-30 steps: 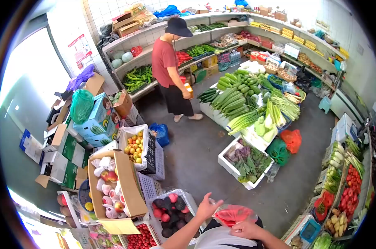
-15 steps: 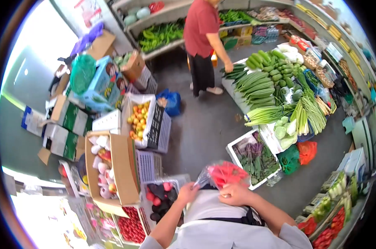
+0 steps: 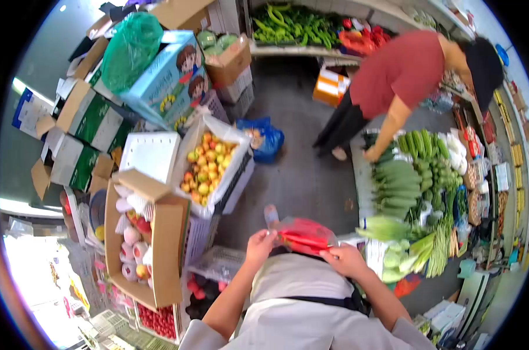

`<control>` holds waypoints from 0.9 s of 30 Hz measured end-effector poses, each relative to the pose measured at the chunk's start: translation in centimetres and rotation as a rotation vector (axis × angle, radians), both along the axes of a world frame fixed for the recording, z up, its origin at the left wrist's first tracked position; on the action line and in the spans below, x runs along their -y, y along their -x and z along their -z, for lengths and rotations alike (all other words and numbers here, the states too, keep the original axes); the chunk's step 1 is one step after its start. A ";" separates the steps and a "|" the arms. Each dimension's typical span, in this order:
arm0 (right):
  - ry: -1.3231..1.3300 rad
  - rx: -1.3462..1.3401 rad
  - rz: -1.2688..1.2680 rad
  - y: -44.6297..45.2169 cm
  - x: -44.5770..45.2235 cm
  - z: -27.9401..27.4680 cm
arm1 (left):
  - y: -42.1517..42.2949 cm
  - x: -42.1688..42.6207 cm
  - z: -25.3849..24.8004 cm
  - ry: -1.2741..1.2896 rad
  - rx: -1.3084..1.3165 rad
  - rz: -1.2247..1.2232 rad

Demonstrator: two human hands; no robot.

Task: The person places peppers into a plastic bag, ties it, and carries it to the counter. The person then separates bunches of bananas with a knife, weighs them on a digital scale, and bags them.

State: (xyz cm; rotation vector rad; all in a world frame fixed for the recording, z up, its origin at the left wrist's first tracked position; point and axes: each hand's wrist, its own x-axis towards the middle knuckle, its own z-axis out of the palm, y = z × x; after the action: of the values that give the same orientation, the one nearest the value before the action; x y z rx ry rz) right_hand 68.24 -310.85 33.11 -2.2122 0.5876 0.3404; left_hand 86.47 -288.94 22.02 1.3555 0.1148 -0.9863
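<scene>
A clear plastic bag with red contents [image 3: 304, 234] is stretched between my two hands in front of my waist. My left hand [image 3: 261, 245] pinches the bag's left end. At its right edge, my right hand [image 3: 341, 258] has its fingers closed on the plastic. What the red contents are is too blurred to tell. The bag hangs above the dark floor [image 3: 311, 186], and part of a shoe shows just beyond it.
A person in a red shirt [image 3: 404, 70] bends over the vegetable stand [image 3: 362, 198] at the right. At the left are a crate of yellow-red fruit [image 3: 209, 169], a cardboard box [image 3: 170, 251] of netted fruit and stacked boxes. A blue bag [image 3: 265, 140] lies on the floor.
My left hand, spread and apart from the bag one second ago, now holds its left end. The view has shifted, and the other person now bends over the stand with an arm reaching down.
</scene>
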 end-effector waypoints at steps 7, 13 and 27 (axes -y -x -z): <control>0.175 0.223 0.041 -11.3 11.6 3.3 | -14.1 9.8 -3.0 -0.164 0.190 0.203; 0.149 0.358 0.056 -23.5 23.2 8.7 | -23.9 19.3 -2.0 -0.257 0.296 0.268; -0.792 0.849 -0.216 -60.0 43.3 -9.0 | -44.8 39.1 -5.0 -0.162 0.280 -0.144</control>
State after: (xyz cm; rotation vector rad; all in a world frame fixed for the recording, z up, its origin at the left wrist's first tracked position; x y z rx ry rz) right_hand 128.22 -354.15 42.11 -1.4359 -0.2350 -0.2428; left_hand 131.27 -328.04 27.03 1.5976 0.0809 -0.6706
